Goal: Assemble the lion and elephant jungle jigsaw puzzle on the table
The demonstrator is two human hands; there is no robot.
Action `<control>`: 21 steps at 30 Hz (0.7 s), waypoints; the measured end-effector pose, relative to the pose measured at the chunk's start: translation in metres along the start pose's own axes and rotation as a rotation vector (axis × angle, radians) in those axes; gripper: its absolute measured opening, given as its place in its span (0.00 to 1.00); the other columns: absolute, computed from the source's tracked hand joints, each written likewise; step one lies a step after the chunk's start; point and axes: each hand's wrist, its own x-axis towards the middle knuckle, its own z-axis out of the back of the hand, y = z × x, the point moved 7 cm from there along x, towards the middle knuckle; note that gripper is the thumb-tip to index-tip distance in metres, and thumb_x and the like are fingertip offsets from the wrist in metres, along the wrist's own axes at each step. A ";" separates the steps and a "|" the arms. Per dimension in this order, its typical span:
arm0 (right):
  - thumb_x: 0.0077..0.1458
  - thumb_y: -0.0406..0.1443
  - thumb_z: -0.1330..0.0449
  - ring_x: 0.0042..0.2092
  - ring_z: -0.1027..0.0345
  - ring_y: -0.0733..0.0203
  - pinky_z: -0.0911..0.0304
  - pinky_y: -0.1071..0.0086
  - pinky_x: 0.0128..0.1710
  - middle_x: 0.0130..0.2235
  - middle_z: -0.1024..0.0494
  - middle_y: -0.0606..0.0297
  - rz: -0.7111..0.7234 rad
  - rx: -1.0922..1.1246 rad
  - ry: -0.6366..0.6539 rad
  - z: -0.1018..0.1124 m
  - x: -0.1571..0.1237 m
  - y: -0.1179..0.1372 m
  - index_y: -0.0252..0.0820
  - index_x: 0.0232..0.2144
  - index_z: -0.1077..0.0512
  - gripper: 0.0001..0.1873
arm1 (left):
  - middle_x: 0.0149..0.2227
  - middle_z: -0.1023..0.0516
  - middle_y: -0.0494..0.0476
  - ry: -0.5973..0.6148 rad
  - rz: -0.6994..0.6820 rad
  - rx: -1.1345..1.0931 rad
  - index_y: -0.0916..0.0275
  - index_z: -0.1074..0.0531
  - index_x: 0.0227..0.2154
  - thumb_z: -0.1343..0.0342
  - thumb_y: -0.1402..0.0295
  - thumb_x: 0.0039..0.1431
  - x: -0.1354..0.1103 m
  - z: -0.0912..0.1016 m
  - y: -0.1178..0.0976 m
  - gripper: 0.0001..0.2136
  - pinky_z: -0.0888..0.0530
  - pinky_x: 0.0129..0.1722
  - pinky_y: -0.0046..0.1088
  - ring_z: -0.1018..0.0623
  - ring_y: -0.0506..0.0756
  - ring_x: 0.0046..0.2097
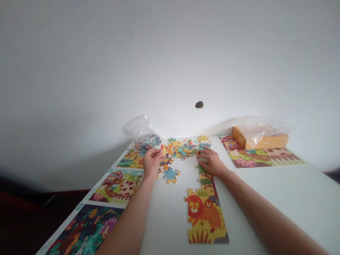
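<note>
We find the partly joined lion jigsaw strip lying on the bench, its long axis running near to far, its far end pointing at the loose jigsaw pieces. The right hand is spread, palm down, at the strip's far end. The left hand has its fingers drawn together at the pile; we cannot tell whether they pinch a piece. Caution: a sideways drag of the right hand could part the strip's joints, and pushing the pile could send pieces over the far bench edge.
</note>
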 end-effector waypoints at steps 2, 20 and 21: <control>0.60 0.41 0.44 0.64 0.44 0.43 0.45 0.45 0.61 0.59 0.28 0.63 0.004 0.003 -0.004 0.000 0.000 0.000 0.51 0.46 0.23 0.15 | 0.36 0.19 0.59 0.048 -0.038 0.060 0.65 0.27 0.33 0.40 0.64 0.49 -0.001 -0.003 -0.003 0.11 0.21 0.38 0.36 0.19 0.57 0.37; 0.60 0.40 0.43 0.65 0.46 0.41 0.45 0.41 0.60 0.59 0.29 0.61 0.022 -0.012 0.002 0.000 0.000 0.003 0.51 0.48 0.23 0.15 | 0.57 0.26 0.57 0.342 -0.379 1.027 0.53 0.25 0.47 0.44 0.59 0.60 -0.041 -0.033 -0.044 0.14 0.37 0.55 0.54 0.37 0.70 0.61; 0.60 0.40 0.43 0.65 0.46 0.41 0.45 0.41 0.60 0.59 0.29 0.61 0.019 -0.009 0.000 0.000 0.000 0.003 0.51 0.48 0.23 0.15 | 0.57 0.26 0.56 0.373 -0.408 1.018 0.52 0.25 0.49 0.44 0.61 0.60 -0.043 -0.037 -0.044 0.15 0.38 0.56 0.54 0.37 0.69 0.61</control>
